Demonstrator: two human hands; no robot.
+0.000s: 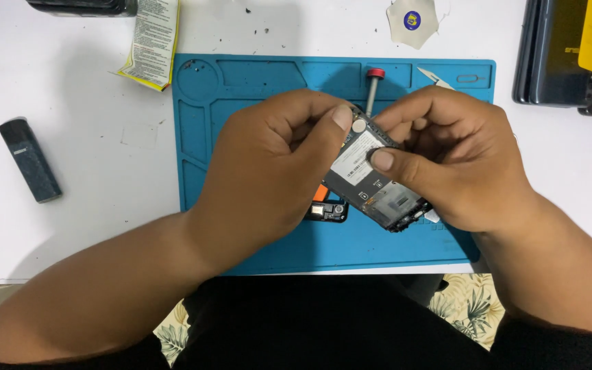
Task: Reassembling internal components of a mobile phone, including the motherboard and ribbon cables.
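Both forearms come in from the near edge of the white table, over dark clothing and a bit of leaf-patterned fabric. Just beyond them lies a blue work mat, which covers the middle of the table. Above the centre of this mat the two hands hold an opened phone body, tilted, with its inner parts and a white label facing up.

On one side, the left hand is closed around the far end of the phone body, and its thumb presses near a small round part at the top corner. On the other side, the right hand grips the opposite edge, with the thumb lying on the white label.

Under the left hand, on the mat, a small black part with an orange piece shows only partly. A screwdriver with a red cap lies at the far edge of the mat, behind the hands.

Near the left edge of the table rests a dark oblong object. A yellow-bordered leaflet lies at the far side, left of the mat. Several dark flat devices are stacked at the far right corner.
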